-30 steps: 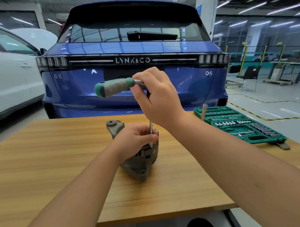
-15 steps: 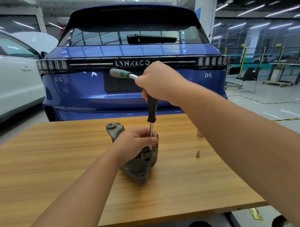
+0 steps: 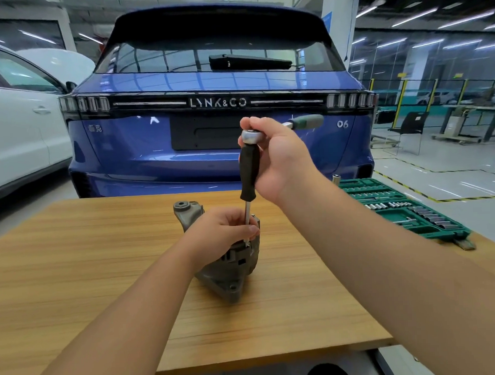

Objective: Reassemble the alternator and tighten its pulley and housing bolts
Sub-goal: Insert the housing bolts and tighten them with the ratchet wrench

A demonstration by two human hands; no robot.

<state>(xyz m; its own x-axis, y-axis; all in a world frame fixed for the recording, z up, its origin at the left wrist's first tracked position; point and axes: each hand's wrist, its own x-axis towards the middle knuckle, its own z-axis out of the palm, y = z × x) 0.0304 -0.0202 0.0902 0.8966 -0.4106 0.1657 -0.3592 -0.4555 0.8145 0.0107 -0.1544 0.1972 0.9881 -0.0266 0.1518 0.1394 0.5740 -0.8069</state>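
Note:
The grey alternator (image 3: 228,275) stands on the wooden table (image 3: 75,266). My left hand (image 3: 222,230) grips its top and steadies the thin steel shaft of a black-handled driver extension (image 3: 250,173) that stands upright on the housing. A ratchet sits on top of the extension; its silver head (image 3: 250,136) is at my fingertips and its green handle (image 3: 308,121) points right. My right hand (image 3: 276,158) holds the ratchet head and the top of the extension.
An open green socket case (image 3: 427,231) lies at the table's right edge, with a socket (image 3: 335,178) standing behind it. A blue car (image 3: 218,104) is parked just beyond the table and a white car (image 3: 17,133) at the left.
The ratchet handle has swung from pointing left, round through the back, to pointing right. My right hand turned with it. My left hand and the alternator have stayed put.

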